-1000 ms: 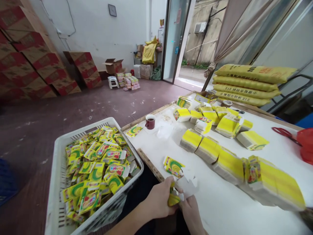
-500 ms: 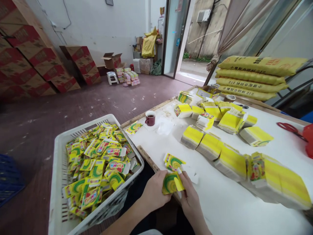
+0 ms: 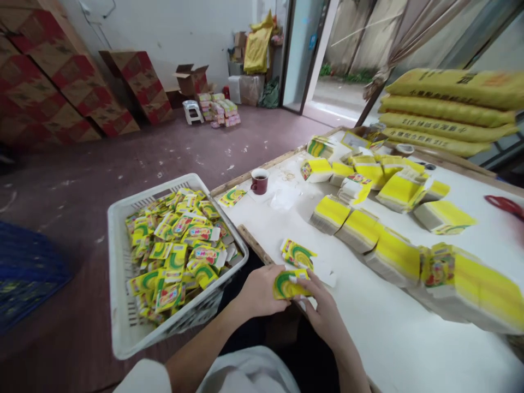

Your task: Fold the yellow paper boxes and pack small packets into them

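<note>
Between my two hands, at the table's near edge, is a small yellow and green carton (image 3: 286, 284). My left hand (image 3: 262, 292) is closed around its left end. The fingers of my right hand (image 3: 321, 300) press on its right end, where the flap lies flat. Just beyond my hands, another flat printed carton (image 3: 298, 254) rests on the white table (image 3: 393, 338), with white pieces beside it. To the left, a white plastic basket (image 3: 117, 284) holds a heap of similar yellow cartons (image 3: 178, 256).
Rows of stacked yellow cartons (image 3: 395, 254) line the table's right side. A dark red mug (image 3: 259, 183) stands near the far left edge, with red scissors (image 3: 503, 204) at the right. A blue crate (image 3: 30, 273) sits on the floor; yellow sacks (image 3: 446, 112) are piled behind.
The carton's right flap stood up before and now lies flat under my right fingers. The camera view has shifted, so the basket and table appear farther right and higher.
</note>
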`<state>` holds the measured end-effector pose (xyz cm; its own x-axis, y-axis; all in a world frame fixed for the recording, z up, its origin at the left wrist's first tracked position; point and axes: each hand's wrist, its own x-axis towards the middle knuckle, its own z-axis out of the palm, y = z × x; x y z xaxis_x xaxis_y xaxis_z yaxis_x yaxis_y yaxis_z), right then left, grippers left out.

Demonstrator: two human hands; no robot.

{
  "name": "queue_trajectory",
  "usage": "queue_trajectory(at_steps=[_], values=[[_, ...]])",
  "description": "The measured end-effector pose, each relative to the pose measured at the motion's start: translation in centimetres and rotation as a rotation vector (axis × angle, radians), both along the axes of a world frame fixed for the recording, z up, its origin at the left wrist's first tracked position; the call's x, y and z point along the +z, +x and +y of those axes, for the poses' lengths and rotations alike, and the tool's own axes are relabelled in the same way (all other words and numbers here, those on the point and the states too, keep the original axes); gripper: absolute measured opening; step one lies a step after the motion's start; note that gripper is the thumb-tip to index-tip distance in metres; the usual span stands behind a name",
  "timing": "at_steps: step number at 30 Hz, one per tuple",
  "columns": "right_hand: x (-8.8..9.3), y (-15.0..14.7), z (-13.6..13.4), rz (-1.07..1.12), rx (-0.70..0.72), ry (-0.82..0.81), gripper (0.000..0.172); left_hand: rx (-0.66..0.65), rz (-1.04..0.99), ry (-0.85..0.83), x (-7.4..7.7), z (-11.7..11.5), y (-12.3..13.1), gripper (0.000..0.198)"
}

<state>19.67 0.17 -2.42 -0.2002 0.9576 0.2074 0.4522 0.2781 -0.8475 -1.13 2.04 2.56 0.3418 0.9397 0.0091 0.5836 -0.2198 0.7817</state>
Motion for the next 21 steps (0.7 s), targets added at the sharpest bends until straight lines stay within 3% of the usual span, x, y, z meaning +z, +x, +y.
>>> queue_trajectory(at_steps=[3,5,8,10,11,13,16,18,21], values=[[-1.0,-1.4,-0.5,0.187,-0.058,-0.076,0.058,0.083,-0.189,-0.019,-0.5,-0.7,0.0,0.061],[-1.1,-1.5,-0.4,0.311,-0.059,-0.126,0.069,0.249,-0.522,-0.06,-1.3,-1.1,-0.2,0.06],[-1.2,-0.2,0.6,0.311,-0.124,-0.144,0.059,0.655,-1.091,-0.044,-2.9,-1.6,-0.6,0.062],[-1.6,1.1,1.4,0.216,-0.21,-0.163,0.05,0.862,-1.259,-0.081,-4.2,-2.2,-0.7,0.067],[-1.8,1.7,1.8,0.164,-0.251,-0.171,0.049,0.905,-1.269,-0.151,-4.8,-2.6,-0.5,0.068],[-2.4,2.6,2.4,0.084,-0.327,-0.172,0.047,0.816,-1.179,-0.384,-5.7,-3.7,0.5,0.067],[-2.7,3.2,2.9,-0.012,-0.408,-0.142,0.039,0.502,-1.014,-0.683,-6.0,-5.3,2.6,0.063],[-2.6,3.2,3.1,-0.103,-0.458,-0.099,0.032,0.36,-0.964,-0.762,-5.4,-5.7,3.9,0.059],[-2.4,3.0,3.7,-0.246,-0.461,-0.063,0.024,0.282,-0.923,-0.772,-4.4,-5.0,4.8,0.058]])
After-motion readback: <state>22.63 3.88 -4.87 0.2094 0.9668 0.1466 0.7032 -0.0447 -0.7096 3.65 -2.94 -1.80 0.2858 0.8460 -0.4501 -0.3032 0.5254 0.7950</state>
